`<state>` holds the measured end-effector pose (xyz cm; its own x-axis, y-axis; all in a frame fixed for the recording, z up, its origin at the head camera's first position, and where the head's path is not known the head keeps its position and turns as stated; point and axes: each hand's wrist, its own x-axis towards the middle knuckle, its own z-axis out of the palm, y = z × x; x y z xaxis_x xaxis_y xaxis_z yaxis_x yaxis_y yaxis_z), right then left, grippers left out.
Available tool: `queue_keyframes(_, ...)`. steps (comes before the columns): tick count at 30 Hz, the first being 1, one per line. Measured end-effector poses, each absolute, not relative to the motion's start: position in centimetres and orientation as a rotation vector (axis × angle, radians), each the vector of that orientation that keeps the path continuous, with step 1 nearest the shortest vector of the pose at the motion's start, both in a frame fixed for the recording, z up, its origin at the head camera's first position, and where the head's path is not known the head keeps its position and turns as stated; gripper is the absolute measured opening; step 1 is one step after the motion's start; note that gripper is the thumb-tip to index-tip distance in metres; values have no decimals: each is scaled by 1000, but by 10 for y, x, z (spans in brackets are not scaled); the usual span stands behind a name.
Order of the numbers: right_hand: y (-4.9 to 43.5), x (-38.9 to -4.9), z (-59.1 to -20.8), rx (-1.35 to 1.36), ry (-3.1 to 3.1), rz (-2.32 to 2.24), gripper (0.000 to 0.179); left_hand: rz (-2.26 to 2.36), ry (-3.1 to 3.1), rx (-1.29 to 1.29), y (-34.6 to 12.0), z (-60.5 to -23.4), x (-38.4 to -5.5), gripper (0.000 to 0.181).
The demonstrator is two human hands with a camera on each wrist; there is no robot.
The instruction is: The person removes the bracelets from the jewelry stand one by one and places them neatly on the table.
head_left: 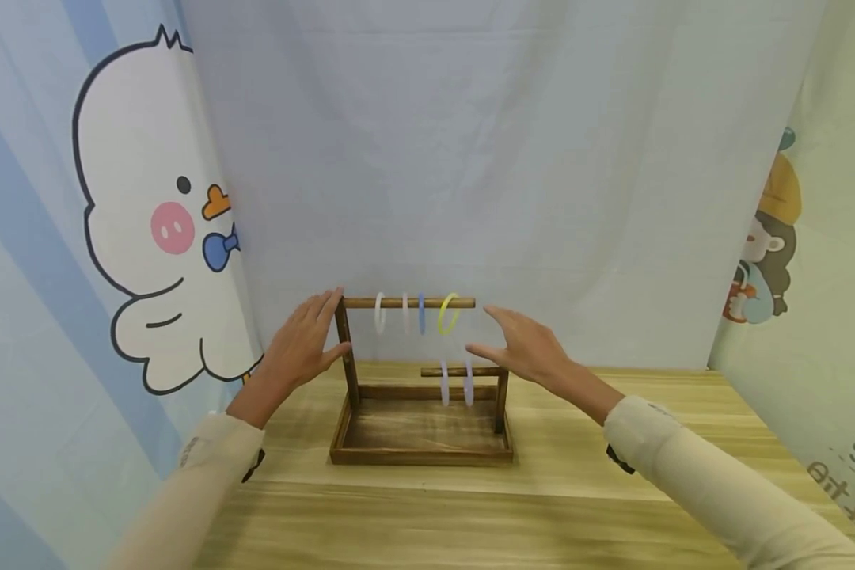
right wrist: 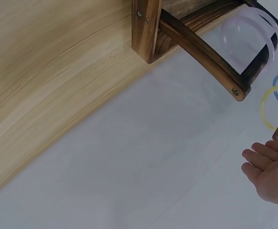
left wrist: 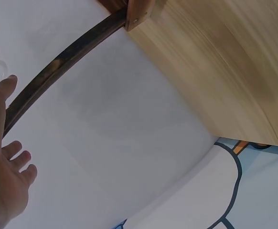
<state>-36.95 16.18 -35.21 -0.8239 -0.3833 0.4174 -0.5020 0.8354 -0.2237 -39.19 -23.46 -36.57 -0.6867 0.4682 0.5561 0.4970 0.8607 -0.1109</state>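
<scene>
A dark wooden rack (head_left: 427, 457) with a tray base stands on the table. Its long upper bar (head_left: 363, 303) carries a white ring (head_left: 380, 314), a pale ring (head_left: 405, 314), a blue ring (head_left: 422, 315) and a yellow ring (head_left: 442, 318). Two pale purple rings (head_left: 469, 385) hang on the short lower bar. With fingers extended and thumb apart, my left hand (head_left: 301, 342) is at the top of the tall left post (left wrist: 65, 57); contact is unclear. Beyond the upper bar's free end, my right hand (head_left: 534, 346) is held above the lower bar, fingers extended, holding nothing.
The rack rests on a light wood-grain table (head_left: 427, 522). Behind it hangs a plain grey curtain (head_left: 513, 158). A blue curtain with a white cartoon bird (head_left: 135, 142) is at the left, and a pale printed curtain (head_left: 826, 332) at the right.
</scene>
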Motion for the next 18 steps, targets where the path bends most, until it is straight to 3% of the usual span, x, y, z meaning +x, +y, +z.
queue_keyframes(18,137,-370,-357,725,-2557,696,68,-281,-2474,-684,-228,-368,-395,84)
